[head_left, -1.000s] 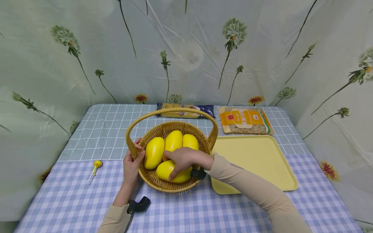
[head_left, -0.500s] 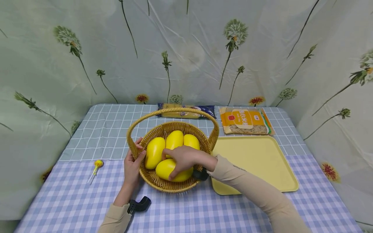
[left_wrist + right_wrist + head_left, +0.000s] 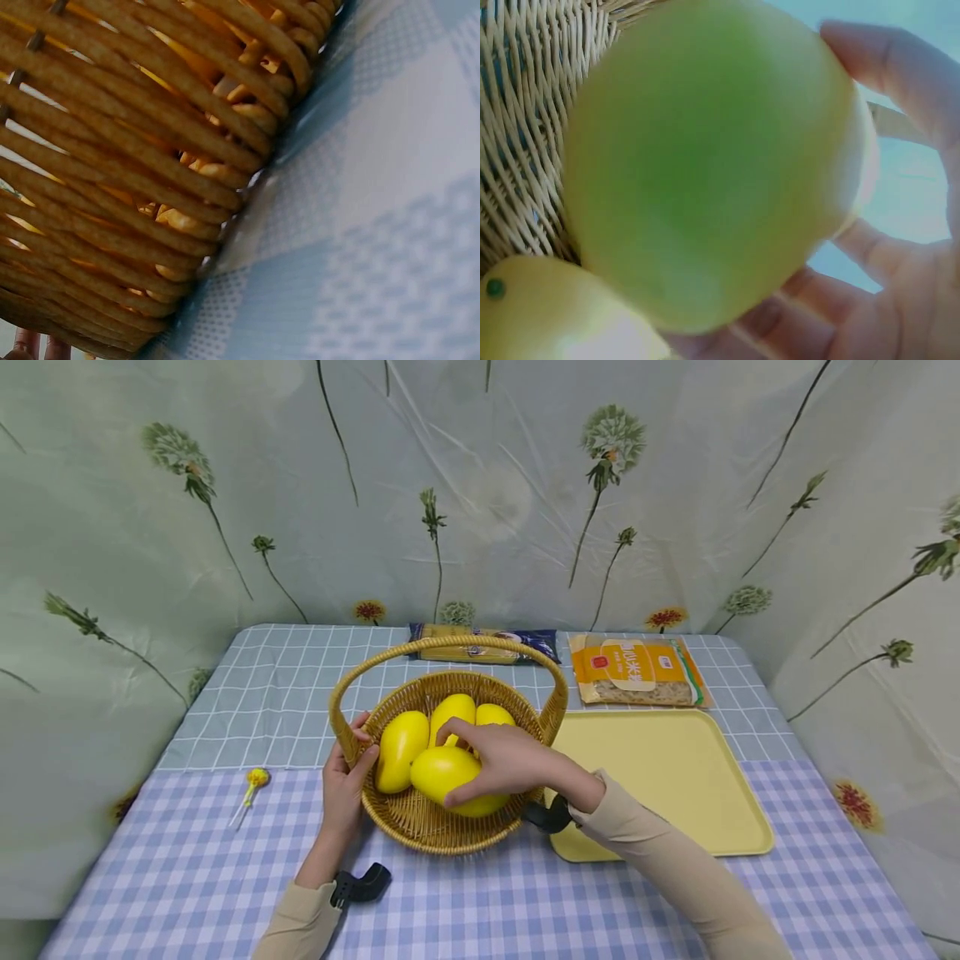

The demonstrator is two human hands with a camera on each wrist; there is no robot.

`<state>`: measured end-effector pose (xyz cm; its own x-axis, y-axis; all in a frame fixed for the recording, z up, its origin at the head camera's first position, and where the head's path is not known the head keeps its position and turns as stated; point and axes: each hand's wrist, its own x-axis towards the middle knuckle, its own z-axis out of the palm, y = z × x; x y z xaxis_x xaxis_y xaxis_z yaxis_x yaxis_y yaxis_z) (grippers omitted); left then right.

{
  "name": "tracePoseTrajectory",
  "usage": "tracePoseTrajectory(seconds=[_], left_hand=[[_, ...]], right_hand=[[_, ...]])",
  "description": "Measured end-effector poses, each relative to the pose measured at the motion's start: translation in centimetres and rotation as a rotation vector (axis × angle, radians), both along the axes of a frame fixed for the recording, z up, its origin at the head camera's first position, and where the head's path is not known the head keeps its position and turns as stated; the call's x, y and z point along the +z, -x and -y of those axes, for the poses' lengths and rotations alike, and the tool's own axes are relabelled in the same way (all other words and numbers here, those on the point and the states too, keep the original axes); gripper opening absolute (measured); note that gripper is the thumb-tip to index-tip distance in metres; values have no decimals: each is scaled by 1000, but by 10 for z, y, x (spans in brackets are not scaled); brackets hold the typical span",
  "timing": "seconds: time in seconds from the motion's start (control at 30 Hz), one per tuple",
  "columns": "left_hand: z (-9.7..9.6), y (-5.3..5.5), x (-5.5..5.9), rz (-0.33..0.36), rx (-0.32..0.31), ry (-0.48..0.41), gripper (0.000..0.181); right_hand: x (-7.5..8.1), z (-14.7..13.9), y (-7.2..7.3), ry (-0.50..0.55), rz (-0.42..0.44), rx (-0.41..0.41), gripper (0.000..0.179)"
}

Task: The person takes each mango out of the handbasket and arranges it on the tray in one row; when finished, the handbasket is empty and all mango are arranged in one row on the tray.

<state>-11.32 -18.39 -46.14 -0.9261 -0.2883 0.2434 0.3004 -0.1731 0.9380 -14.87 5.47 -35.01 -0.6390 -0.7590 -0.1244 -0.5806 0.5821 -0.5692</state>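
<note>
Yellow mango (image 3: 441,773) is showing over the wicker basket (image 3: 420,823); with my right hand (image 3: 512,758) I am pinching it, thumb opposite fingers; my left hand (image 3: 343,792) is gripping the basket's rim.

1. Encloses the table (image 3: 487,902) at back, left and right with a pale grey-green backdrop (image 3: 262,460).
2. Bears printed dandelions (image 3: 613,439) on thin stems, with red-and-yellow flowers (image 3: 370,611) set lower.
3. Creases diagonally at upper centre; shines faintly there.
4. Spreads a grey-blue cloth (image 3: 270,702), white-gridded, over the table's far part.
5. Spreads a blue-and-white checked cloth (image 3: 180,877) over the near part.
6. Receives soft, diffuse light throughout.
</note>
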Motion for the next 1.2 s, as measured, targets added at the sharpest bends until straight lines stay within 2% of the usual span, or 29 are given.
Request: tracePoseTrajectory(seconds=[0.13, 0.27, 0.47, 0.63, 0.97, 1.1, 1.2], left_hand=[[0, 1, -1, -5, -2, 0, 22], [-1, 2, -1, -13, -4, 0, 22], [-1, 3, -1, -49, -12, 1, 22], [-1, 3, -1, -43, -12, -1, 21], [0, 1, 1, -14, -8, 7, 20], [0, 1, 1, -7, -2, 10, 20], [0, 1, 1, -5, 0, 9, 20]], right_hand=[[0, -14, -7, 118, -32, -80, 65], [0, -29, -17, 274, -24, -149, 67], [-9, -53, -31, 515, -36, -263, 69], [-17, -71, -40, 677, -88, -319, 73], [-37, -105, -50, 823, -118, -431, 77], [-45, -120, -49, 837, -92, -497, 76], [-52, -129, -46, 804, -71, -569, 73]])
